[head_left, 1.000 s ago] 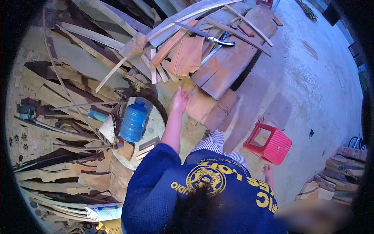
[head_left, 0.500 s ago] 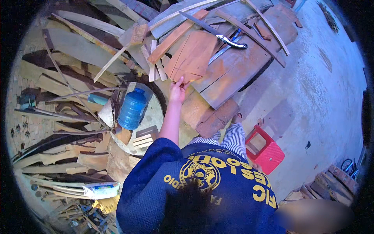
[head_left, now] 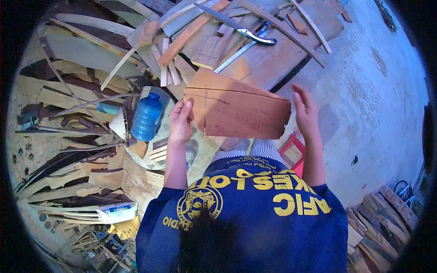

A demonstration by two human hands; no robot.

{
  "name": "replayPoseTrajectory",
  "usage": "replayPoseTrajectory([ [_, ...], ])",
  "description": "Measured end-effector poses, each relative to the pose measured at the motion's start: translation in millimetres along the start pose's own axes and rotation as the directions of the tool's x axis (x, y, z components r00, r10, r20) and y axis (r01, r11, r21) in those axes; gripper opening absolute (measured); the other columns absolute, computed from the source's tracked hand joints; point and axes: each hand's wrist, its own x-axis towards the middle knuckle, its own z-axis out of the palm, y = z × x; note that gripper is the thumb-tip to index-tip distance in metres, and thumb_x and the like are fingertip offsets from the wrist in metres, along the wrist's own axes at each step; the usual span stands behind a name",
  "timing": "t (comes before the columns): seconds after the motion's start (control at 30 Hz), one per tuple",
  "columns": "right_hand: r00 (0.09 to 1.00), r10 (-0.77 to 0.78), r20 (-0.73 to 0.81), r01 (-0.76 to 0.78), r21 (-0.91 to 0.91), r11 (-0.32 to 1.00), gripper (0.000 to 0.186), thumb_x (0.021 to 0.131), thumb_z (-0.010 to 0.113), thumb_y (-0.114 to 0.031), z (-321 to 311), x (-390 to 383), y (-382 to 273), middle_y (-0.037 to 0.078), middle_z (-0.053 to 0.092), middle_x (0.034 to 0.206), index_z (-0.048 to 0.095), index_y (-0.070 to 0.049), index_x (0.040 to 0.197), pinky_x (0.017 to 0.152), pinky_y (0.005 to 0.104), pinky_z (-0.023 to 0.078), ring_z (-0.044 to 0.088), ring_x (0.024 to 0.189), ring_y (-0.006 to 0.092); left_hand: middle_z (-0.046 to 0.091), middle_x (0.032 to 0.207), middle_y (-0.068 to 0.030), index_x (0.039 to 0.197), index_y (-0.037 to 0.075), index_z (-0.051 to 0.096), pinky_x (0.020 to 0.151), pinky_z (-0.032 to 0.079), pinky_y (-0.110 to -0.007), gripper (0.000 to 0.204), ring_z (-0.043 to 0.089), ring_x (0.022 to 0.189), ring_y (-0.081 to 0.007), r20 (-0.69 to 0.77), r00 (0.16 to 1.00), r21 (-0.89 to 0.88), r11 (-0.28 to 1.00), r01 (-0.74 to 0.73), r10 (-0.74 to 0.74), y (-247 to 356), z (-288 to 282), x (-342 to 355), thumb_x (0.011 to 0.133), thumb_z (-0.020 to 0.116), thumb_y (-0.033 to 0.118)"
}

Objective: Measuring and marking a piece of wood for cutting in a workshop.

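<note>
My left hand (head_left: 181, 119) grips the left end of a flat reddish-brown board (head_left: 239, 109), which has a dark line along its upper part. My right hand (head_left: 304, 109) is just beyond the board's right end, fingers apart and holding nothing. Past the board, a low wooden surface (head_left: 284, 52) carries a saw with a curved handle (head_left: 259, 38), a metal ruler (head_left: 233, 58) and loose strips and offcuts (head_left: 189, 36).
A blue water jug (head_left: 145, 118) and a conical hat (head_left: 117, 125) sit on the left among stacked planks (head_left: 68, 95). A red plastic stool (head_left: 289, 150) is by my legs. More planks (head_left: 378, 218) and a bicycle (head_left: 403, 189) are at the lower right on the concrete floor (head_left: 373, 118).
My left hand took hold of the reddish board and lifted it off the pile toward me, turning it sideways. My right hand has risen from low by the stool to the board's right end.
</note>
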Motion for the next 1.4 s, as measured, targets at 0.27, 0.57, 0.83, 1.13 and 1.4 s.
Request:
replayPoseTrajectory([
  [0.27, 0.760, 0.355, 0.545, -0.597, 0.369, 0.712, 0.035, 0.095, 0.044, -0.027, 9, -22, 0, 0.008, 0.063, 0.100, 0.059, 0.001, 0.109, 0.086, 0.0275, 0.042, 0.056, 0.097, 0.0145, 0.063, 0.099, -0.0114, 0.107, -0.004, 0.057, 0.079, 0.046, -0.029, 0.045, 0.060, 0.088, -0.0165, -0.323, 0.946, 0.284, 0.951, 0.120, -0.023, -10, 12, 3, 0.098, 0.037, 0.035],
  [0.57, 0.741, 0.316, 0.592, -0.454, 0.094, 0.886, 0.029, 0.091, 0.053, -0.025, -5, -25, 5, 0.002, 0.062, 0.090, 0.061, -0.002, 0.106, 0.077, 0.0253, 0.045, 0.055, 0.085, 0.0101, 0.063, 0.098, -0.0144, 0.106, -0.007, 0.057, 0.081, 0.044, -0.032, 0.053, 0.059, 0.089, -0.0193, -0.308, 0.947, 0.627, 0.768, 0.131, 0.090, 3, 29, 5, 0.098, 0.031, 0.039],
  [0.83, 0.823, 0.190, 0.535, -0.251, 0.042, 0.967, 0.022, 0.088, 0.056, -0.018, -5, -25, -4, 0.013, 0.065, 0.084, 0.062, 0.001, 0.097, 0.072, 0.0322, 0.047, 0.060, 0.077, 0.0187, 0.064, 0.091, -0.0151, 0.100, -0.007, 0.058, 0.078, 0.044, -0.033, 0.052, 0.058, 0.082, -0.0215, -0.255, 0.956, 0.683, 0.727, 0.070, 0.148, 1, 28, 11, 0.098, 0.032, 0.038],
  [1.13, 0.893, 0.187, 0.409, -0.176, -0.064, 0.982, 0.016, 0.086, 0.052, -0.009, 5, -34, -13, 0.022, 0.062, 0.086, 0.061, 0.001, 0.095, 0.072, 0.0361, 0.047, 0.061, 0.080, 0.0350, 0.064, 0.086, -0.0169, 0.099, -0.007, 0.059, 0.075, 0.045, -0.035, 0.049, 0.060, 0.079, -0.0239, -0.228, 0.942, 0.771, 0.636, 0.021, 0.246, 2, 26, 11, 0.098, 0.034, 0.036],
  [1.4, 0.945, 0.159, 0.287, -0.141, -0.082, 0.987, 0.014, 0.086, 0.052, -0.007, 6, -42, -18, 0.021, 0.063, 0.084, 0.062, 0.002, 0.092, 0.073, 0.0356, 0.047, 0.062, 0.080, 0.0325, 0.063, 0.082, -0.0135, 0.097, -0.005, 0.058, 0.073, 0.045, -0.031, 0.043, 0.055, 0.078, -0.0161, -0.192, 0.938, 0.670, 0.737, -0.089, 0.288, 4, 28, 9, 0.098, 0.037, 0.033],
])
